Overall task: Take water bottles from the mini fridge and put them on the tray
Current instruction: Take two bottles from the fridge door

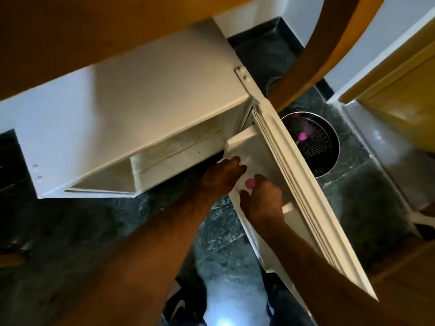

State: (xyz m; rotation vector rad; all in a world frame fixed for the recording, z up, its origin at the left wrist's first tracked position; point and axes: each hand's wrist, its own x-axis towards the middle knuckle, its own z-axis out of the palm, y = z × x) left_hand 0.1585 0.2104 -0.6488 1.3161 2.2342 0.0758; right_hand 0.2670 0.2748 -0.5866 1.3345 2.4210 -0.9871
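Note:
The white mini fridge (131, 109) stands under a wooden table with its door (301, 184) swung open to the right. A water bottle with a pink cap (250, 184) stands in the door shelf, and only its cap and a bit of its pale shoulder show. My right hand (264, 203) wraps around this bottle just below the cap. My left hand (223, 176) reaches in beside it, fingers curled over something pale in the same shelf; what it touches is hidden. No tray is in view.
A round black mesh bin (315, 147) with something pink inside stands on the dark stone floor (82, 231) behind the open door. A curved wooden chair leg (329, 43) rises above it. A wooden cabinet (400, 95) is at the right. My shoes show at the bottom edge.

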